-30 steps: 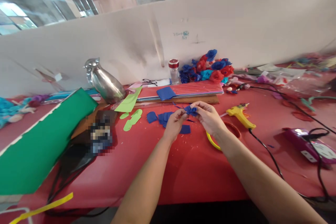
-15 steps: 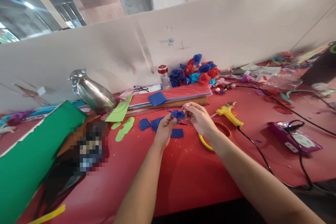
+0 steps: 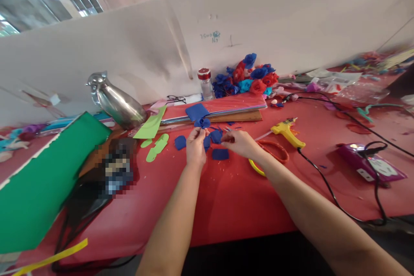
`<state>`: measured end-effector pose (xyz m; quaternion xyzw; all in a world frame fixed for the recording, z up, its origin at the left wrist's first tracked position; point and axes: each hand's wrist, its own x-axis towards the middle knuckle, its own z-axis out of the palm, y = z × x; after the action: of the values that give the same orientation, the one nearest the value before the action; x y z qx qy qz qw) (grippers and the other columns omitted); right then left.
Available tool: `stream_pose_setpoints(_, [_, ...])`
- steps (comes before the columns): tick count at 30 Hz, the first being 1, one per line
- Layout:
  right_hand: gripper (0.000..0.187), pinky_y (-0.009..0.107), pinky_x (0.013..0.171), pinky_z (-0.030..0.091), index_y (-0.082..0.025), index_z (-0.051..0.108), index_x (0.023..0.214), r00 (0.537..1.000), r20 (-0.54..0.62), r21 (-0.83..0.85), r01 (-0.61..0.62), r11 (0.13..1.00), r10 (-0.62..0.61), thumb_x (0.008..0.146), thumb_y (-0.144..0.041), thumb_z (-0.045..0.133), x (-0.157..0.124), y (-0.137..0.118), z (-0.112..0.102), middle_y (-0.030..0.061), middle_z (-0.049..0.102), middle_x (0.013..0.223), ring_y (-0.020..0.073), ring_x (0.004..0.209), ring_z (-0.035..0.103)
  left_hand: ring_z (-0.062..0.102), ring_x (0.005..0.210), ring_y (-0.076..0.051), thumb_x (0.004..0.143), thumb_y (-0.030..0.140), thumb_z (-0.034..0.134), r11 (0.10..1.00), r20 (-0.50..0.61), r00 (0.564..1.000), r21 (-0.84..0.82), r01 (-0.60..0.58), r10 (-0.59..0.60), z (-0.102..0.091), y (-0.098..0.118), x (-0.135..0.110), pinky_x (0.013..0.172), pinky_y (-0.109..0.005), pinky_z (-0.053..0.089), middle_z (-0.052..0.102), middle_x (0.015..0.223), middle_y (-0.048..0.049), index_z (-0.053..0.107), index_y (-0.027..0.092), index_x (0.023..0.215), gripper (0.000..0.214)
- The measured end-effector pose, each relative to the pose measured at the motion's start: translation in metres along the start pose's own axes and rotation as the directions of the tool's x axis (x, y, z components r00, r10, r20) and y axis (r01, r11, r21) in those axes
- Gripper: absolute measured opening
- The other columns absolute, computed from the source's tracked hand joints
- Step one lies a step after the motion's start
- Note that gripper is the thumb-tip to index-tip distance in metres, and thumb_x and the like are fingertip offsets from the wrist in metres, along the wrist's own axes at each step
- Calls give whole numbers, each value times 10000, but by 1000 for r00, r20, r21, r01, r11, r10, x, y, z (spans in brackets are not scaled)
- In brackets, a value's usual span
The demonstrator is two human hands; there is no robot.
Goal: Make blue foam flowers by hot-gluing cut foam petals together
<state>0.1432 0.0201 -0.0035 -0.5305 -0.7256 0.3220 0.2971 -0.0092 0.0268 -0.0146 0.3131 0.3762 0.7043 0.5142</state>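
My left hand (image 3: 196, 146) pinches the base of a blue paper flower (image 3: 202, 123), which stands up above its fingertips. To the right, my right hand (image 3: 241, 143) is low over the table, its fingertips closed at the edge of a blue paper petal (image 3: 216, 136). Another blue petal (image 3: 220, 154) lies flat just below it. One more blue piece (image 3: 180, 142) rests left of my left hand, and part of another shows behind that hand. Scissors with red and yellow handles (image 3: 274, 151) lie partly under my right forearm.
A yellow glue gun (image 3: 288, 133) with a black cord lies right of my hands, near a purple power box (image 3: 370, 161). Green paper pieces (image 3: 157, 147) and a steel jug (image 3: 119, 103) stand left. Behind are stacked paper sheets (image 3: 233, 107), a glass jar (image 3: 205, 84) and paper flowers (image 3: 247, 78).
My hands have moved apart. The left hand has carried the flower left and up; the right hand has let go of the flower and come down to a blue petal. The view has tilted down slightly.
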Motion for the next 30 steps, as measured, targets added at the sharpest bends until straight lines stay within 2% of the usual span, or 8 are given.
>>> stream_pose_setpoints(4, [133, 301, 725, 435, -186, 696, 844, 990, 144, -422, 66, 904, -5, 728, -249, 683, -7, -3, 7, 103, 708, 938, 255, 907, 641, 508, 605, -66, 705, 149, 673, 998, -51, 997, -15, -54, 54, -2, 4, 3, 662, -201, 395, 561, 615, 34, 554, 167, 641, 137])
stream_pose_setpoints(8, [24, 296, 718, 424, -193, 647, 759, 988, 154, -444, 87, 892, -20, 738, -181, 649, -8, -1, 12, 90, 691, 890, 240, 893, 630, 465, 549, -60, 772, 187, 636, 1000, -35, 999, 24, -19, 20, -6, 3, 5, 587, -190, 372, 525, 608, 37, 527, 172, 653, 161])
stream_pose_setpoints(11, [44, 299, 682, 420, -202, 583, 728, 999, 42, -285, 12, 958, -1, 743, -165, 602, -4, 2, 13, 43, 653, 758, 204, 765, 614, 474, 544, -68, 813, 231, 607, 990, -24, 1000, 139, 0, 4, -7, 0, 3, 581, -199, 377, 533, 619, 35, 512, 179, 675, 175])
stream_pose_setpoints(14, [98, 285, 677, 441, -208, 523, 745, 995, -88, 151, -25, 988, 39, 701, -158, 594, 1, 4, 11, -7, 617, 717, 157, 696, 594, 488, 559, -77, 828, 259, 598, 973, 13, 1000, 230, -29, 27, -4, -2, -1, 611, -211, 398, 550, 633, 35, 513, 185, 718, 158])
stream_pose_setpoints(18, [253, 279, 685, 481, -207, 548, 853, 991, -77, 654, -34, 756, 112, 629, -208, 664, 2, 1, 4, -20, 637, 768, 134, 716, 606, 449, 528, -69, 788, 224, 635, 976, 60, 998, 218, 11, -25, 1, -1, -7, 568, -207, 367, 543, 624, 48, 509, 189, 759, 134])
stream_pose_setpoints(22, [361, 286, 704, 508, -200, 591, 900, 991, -29, 758, -63, 649, 131, 566, -218, 728, 1, -2, -1, -1, 671, 823, 131, 744, 619, 477, 559, -68, 715, 221, 695, 971, 64, 992, 218, 96, -112, 6, 2, -12, 578, -201, 362, 554, 628, 53, 543, 184, 796, 177])
stream_pose_setpoints(27, [342, 281, 686, 523, -200, 599, 854, 990, -49, 767, -48, 640, 133, 548, -225, 749, 1, -4, 2, -17, 678, 756, 128, 708, 631, 451, 518, -71, 629, 300, 767, 971, 94, 984, 202, 130, -151, 9, 7, -18, 571, -221, 363, 507, 560, 69, 621, 171, 838, 286])
stream_pose_setpoints(30, [320, 272, 638, 516, -199, 597, 839, 986, -41, 758, -73, 648, 159, 566, -269, 747, 1, -5, 4, -28, 661, 697, 123, 652, 628, 527, 599, -94, 585, 263, 784, 973, 106, 981, 183, 143, -164, 11, 9, -20, 639, -239, 400, 576, 614, 45, 647, 167, 818, 287])
